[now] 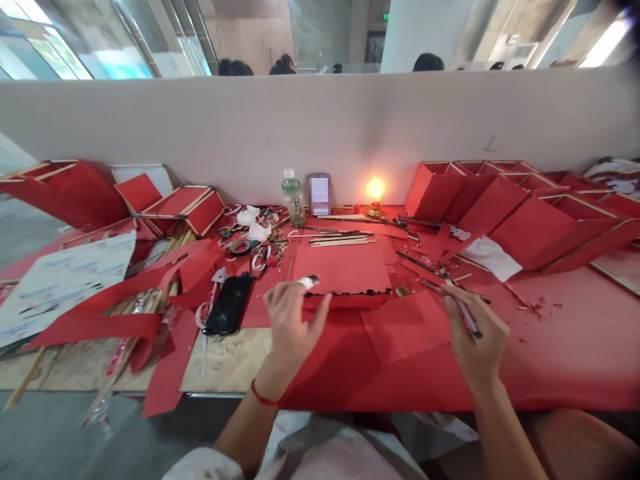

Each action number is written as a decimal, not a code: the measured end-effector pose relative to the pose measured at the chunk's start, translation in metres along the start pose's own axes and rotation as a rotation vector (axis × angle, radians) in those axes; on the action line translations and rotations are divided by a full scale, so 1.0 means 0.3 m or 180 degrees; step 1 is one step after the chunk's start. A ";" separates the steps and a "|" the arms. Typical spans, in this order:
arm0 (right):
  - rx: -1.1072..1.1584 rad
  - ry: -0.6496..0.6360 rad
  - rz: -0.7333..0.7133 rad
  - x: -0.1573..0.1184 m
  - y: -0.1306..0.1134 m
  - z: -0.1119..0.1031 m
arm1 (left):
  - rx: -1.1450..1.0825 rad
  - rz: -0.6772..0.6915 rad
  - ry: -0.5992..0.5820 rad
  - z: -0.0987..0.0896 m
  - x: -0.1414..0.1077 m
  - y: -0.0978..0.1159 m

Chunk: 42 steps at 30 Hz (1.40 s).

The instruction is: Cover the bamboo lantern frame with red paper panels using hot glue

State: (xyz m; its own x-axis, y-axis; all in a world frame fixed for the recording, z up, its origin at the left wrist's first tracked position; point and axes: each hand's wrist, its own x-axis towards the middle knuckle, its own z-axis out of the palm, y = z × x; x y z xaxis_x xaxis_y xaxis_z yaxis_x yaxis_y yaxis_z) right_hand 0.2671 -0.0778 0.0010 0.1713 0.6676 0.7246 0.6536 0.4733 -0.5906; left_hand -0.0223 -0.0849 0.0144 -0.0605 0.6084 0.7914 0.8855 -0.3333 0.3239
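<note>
A red box-like piece [345,270] with a dark, uneven line along its near edge lies in front of me. My left hand [295,320] is at its left front corner, thumb apart from the fingers; a small white piece with a dark end [309,281] sits at the fingertips, wrapped around or held by them. My right hand [477,327] is closed around a slim pen-like tool [465,310], its tip pointing up and left, to the right of the box. A loose red sheet [407,327] lies between the box and my right hand.
A lit flame [375,190] burns behind the box, near a bottle [294,200] and a propped phone [319,195]. Red frames [535,220] line the right back. A black phone [229,305], scissors, tape and wood sticks lie left. A grey partition [250,133] stands behind.
</note>
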 end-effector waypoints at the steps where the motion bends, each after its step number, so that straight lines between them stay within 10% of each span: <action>1: -0.0002 0.0019 0.0015 -0.004 0.002 -0.002 | 0.0001 -0.0347 0.0080 -0.021 -0.007 -0.048; 10: 0.0218 0.0110 0.0136 -0.020 -0.016 0.030 | -0.2817 -0.2947 -0.0356 -0.001 -0.055 -0.238; 29: 0.0389 0.0101 0.0031 0.179 0.003 0.046 | -0.3791 -0.3542 0.0356 0.013 0.068 -0.219; 42: 0.1851 0.0383 0.2047 0.474 0.270 0.436 | -0.4252 -0.4024 0.0151 -0.057 0.083 -0.309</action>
State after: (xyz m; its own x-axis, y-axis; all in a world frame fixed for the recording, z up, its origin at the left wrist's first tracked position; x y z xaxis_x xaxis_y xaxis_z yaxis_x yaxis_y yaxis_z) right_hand 0.2481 0.1306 0.0096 0.4756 0.8562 0.2017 -0.0706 0.2658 -0.9615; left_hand -0.1139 -0.0512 0.0129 -0.3523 0.9099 -0.2190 -0.6060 -0.0435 0.7943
